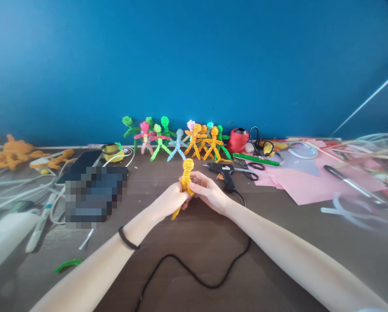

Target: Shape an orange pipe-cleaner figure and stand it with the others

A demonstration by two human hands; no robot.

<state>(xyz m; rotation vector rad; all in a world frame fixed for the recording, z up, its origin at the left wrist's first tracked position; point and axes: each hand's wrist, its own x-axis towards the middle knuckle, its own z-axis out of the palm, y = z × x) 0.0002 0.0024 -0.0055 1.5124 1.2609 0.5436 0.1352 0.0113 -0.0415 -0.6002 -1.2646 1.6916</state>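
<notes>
Left hand (171, 200) is closed around the lower body of a yellow pipe-cleaner figure (185, 177), fingers wrapped on the coiled stem. Right hand (207, 190) meets it from the other side, fingertips pinched on the same stem just under the coiled head. The figure stands nearly upright above the table (194, 251), mid-front, with one loose end poking out below the left hand.

Judgement: the work in hand looks like winding or shaping the body. It goes best with the left hand steady as the anchor and the right making small, tight turns close to the grip, so the coils sit even and the head stays straight.

Just beyond the right hand lies a glue gun (224, 172), nozzle toward the hands; its black cord (194, 273) loops across the table beneath both forearms, a likely snag. Scissors (250, 170) lie just behind it. A row of finished figures (177, 141) stands well back against the blue wall (194, 60). Pink paper (311, 182) spreads to the right, white cables (50, 203) to the left. Open room lies near the front.
</notes>
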